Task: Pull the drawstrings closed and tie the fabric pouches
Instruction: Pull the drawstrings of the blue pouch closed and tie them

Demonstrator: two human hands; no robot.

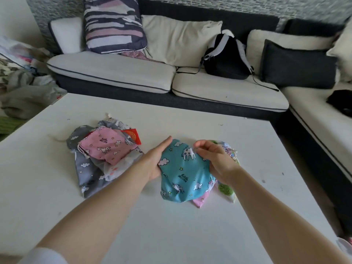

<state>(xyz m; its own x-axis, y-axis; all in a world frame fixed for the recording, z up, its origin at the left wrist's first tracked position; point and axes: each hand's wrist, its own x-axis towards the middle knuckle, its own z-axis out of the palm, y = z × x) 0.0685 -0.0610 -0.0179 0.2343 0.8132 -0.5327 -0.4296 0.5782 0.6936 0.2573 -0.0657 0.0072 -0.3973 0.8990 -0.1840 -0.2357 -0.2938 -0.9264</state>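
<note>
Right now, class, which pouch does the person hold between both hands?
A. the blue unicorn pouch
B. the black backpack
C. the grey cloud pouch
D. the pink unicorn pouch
A: the left hand and right hand flank the blue unicorn pouch; the others lie untouched.

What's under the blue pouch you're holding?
Beneath the blue pouch a pink pouch corner and a white pouch with green patches stick out at its right. The rest of them is covered by the blue pouch and the right hand.
</note>
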